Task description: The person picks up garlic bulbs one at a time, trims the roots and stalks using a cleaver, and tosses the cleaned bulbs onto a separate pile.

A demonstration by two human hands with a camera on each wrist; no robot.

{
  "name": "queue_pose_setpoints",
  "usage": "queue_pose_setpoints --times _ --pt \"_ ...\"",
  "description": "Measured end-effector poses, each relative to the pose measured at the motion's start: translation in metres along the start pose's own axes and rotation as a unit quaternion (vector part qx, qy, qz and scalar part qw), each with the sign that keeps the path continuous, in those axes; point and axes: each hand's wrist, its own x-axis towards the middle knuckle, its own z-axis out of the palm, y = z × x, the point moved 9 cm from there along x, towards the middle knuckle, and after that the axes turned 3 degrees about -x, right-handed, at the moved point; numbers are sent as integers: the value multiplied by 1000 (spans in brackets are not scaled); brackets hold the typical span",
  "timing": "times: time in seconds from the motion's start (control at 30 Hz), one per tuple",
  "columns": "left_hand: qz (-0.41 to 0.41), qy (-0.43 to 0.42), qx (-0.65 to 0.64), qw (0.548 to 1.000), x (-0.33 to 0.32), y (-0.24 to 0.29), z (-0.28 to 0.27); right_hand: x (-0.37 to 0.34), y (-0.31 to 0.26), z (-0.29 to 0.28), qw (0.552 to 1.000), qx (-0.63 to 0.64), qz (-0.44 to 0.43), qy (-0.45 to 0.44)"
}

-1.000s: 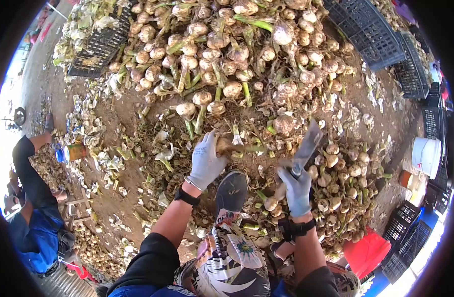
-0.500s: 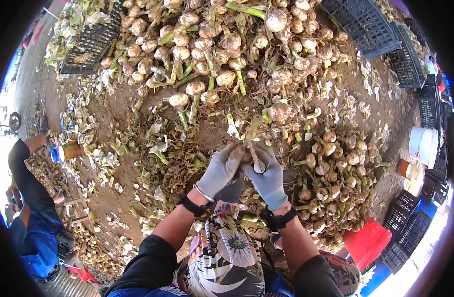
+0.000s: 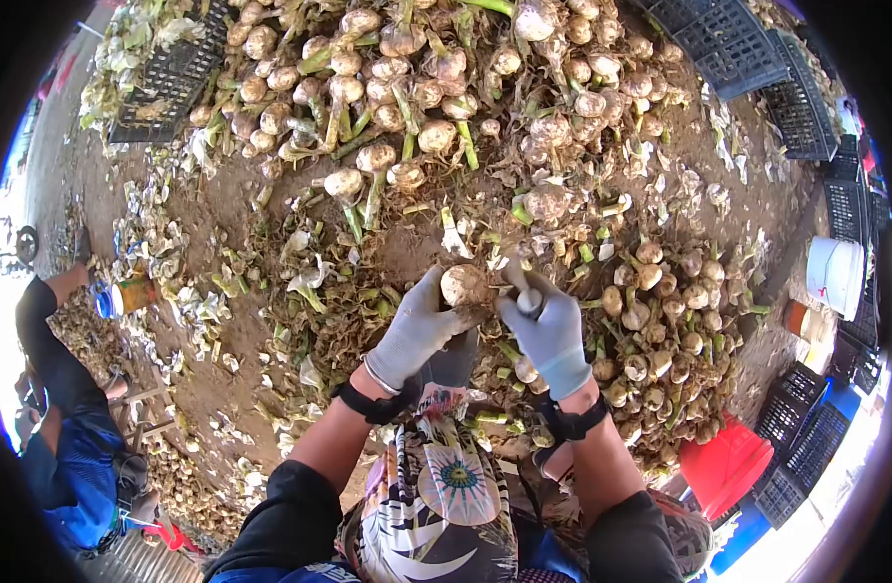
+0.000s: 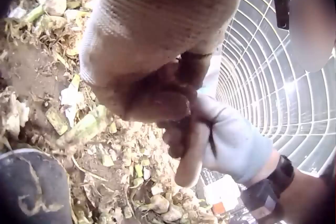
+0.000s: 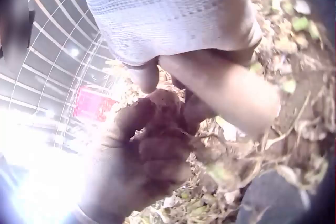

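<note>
In the head view, my gloved left hand (image 3: 407, 335) grips a garlic bulb (image 3: 463, 286), its pale round side facing up. Close beside it on the right, my gloved right hand (image 3: 551, 340) is curled round a knife, whose round handle end (image 3: 529, 301) pokes out of the fist. The pale wooden handle (image 5: 226, 90) shows large in the right wrist view, while the blade is mostly hidden or blurred. From the left wrist, the right hand (image 4: 231, 134) appears just beyond the left glove, and the bulb is dark and largely covered by fingers.
A big heap of untrimmed garlic (image 3: 397, 78) lies ahead, and a smaller pile of cut bulbs (image 3: 669, 340) to the right. Black crates (image 3: 718, 49), a white bucket (image 3: 835, 277) and a red container (image 3: 723, 466) stand around. Another person (image 3: 76, 466) sits at left.
The hands came together at the bulb from apart, the knife swinging in from the right. Since then they have separated slightly, and the bulb now shows its round side up.
</note>
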Motion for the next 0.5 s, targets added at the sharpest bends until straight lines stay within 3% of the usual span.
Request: queue_pose_setpoints --times 0.03,0.07,0.1,0.13,0.17,0.2,0.33,0.4,0.5 --pt "-1 -2 0 1000 -1 -16 -8 -6 -15 -6 978 -183 -88 52" --pt "-14 -49 -213 976 -4 -37 -10 -9 -22 4 954 -280 -104 -1" --pt "-28 -92 -417 904 -7 -45 -7 -11 -25 2 954 -280 -103 -1" --pt "-30 -92 -418 903 -8 -44 -8 -14 -31 3 944 -305 -128 5" --pt "-7 -80 -253 964 -8 -43 -11 -17 -37 4 932 -329 -154 9" --pt "18 -65 -79 995 -8 -40 -15 -14 -34 5 937 -321 -139 -15" --pt "23 -79 -184 980 -8 -29 -9 -14 -23 9 931 -338 -140 -24" --pt "-47 -114 7 992 -12 -5 10 -10 1 8 943 -324 -65 -28" --pt "-11 -113 -13 993 -22 4 31 -6 13 -7 954 -293 7 -54"
